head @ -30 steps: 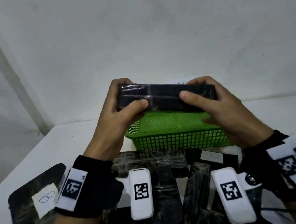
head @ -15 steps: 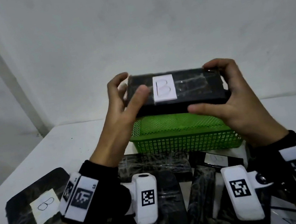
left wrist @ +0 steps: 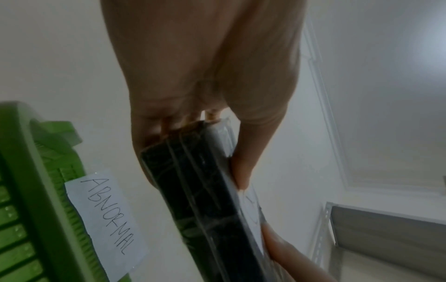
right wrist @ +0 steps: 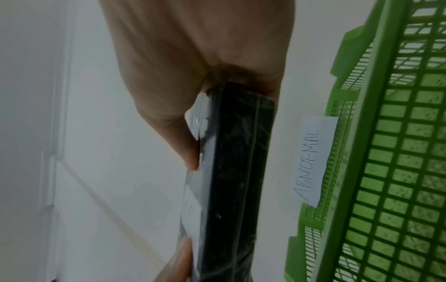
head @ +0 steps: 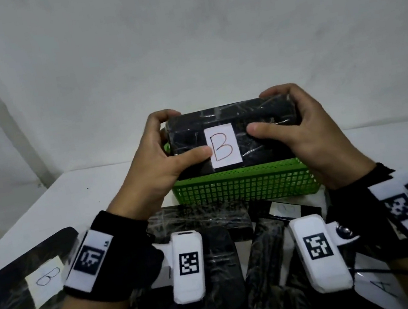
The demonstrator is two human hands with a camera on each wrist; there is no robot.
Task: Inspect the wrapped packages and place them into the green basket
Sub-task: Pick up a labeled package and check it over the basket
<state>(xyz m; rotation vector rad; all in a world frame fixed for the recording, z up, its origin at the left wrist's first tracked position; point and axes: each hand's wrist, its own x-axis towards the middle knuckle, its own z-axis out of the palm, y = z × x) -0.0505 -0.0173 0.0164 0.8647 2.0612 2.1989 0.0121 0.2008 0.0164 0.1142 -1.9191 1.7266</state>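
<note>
I hold a black wrapped package [head: 254,125] with a white label marked "B" [head: 223,147] facing me, just above the green basket [head: 245,187]. My left hand [head: 162,150] grips its left end, thumb on the front face beside the label. My right hand [head: 297,123] grips the right end, thumb on the front, fingers curled over the top edge. In the left wrist view the package [left wrist: 200,190] runs edge-on below my palm. The right wrist view shows the package [right wrist: 236,171] edge-on beside the basket [right wrist: 386,171].
Several more black wrapped packages [head: 197,222] lie on the white table in front of the basket, one at the left [head: 15,304] labelled "B". A paper tag reading "ABNORMAL" [right wrist: 311,164] hangs on the basket's far wall. A white wall stands close behind.
The package has been turned from edge-on to label-side facing me and tilted more upright. Both thumbs have shifted onto its front face.
</note>
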